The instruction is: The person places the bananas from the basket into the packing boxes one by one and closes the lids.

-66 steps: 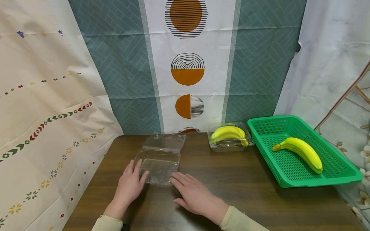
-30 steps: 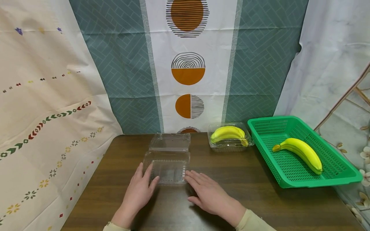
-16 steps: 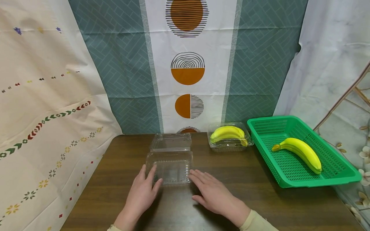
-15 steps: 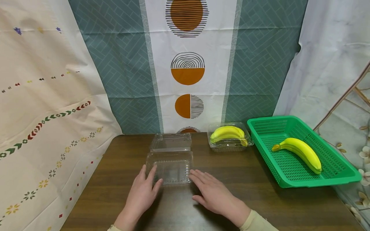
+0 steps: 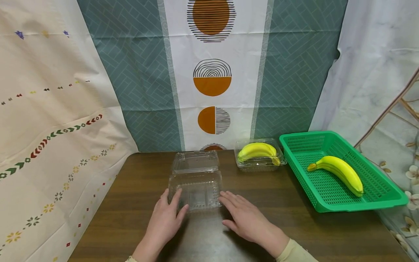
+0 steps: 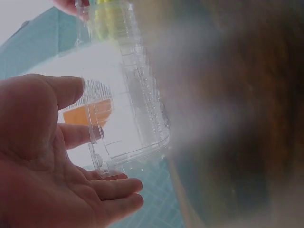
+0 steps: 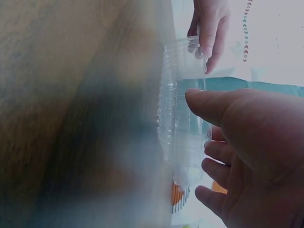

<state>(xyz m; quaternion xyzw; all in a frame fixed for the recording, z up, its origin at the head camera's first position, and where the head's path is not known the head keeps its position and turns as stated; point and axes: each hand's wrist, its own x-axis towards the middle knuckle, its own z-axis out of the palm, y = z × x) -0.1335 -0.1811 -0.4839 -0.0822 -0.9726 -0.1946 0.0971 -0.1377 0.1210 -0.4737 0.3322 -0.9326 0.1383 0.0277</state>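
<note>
A clear plastic clamshell container (image 5: 201,196) lies unfolded on the table, its lid (image 5: 195,162) flat toward the back wall. Nothing lies in its base. My left hand (image 5: 165,220) is at the front left corner, fingers fairly straight, one fingertip over the rim. In the left wrist view, thumb and fingers (image 6: 76,135) lie loosely about the container's edge (image 6: 97,152). My right hand (image 5: 247,220) has its extended fingertips at the front right side. The right wrist view shows thumb and loosely bent fingers (image 7: 218,152) beside the clear wall (image 7: 178,118); contact there is hard to tell.
At the back right a closed clear container (image 5: 260,169) holds yellow bananas (image 5: 258,151). Beside it stands a green plastic basket (image 5: 353,208) with a banana (image 5: 342,173) in it. Patterned cloths (image 5: 144,72) hang behind and at both sides of the brown table (image 5: 209,240).
The open container has slid to the right and become squarer to the table, with both hands moving along beside it. The basket and the closed container have stayed in place.
</note>
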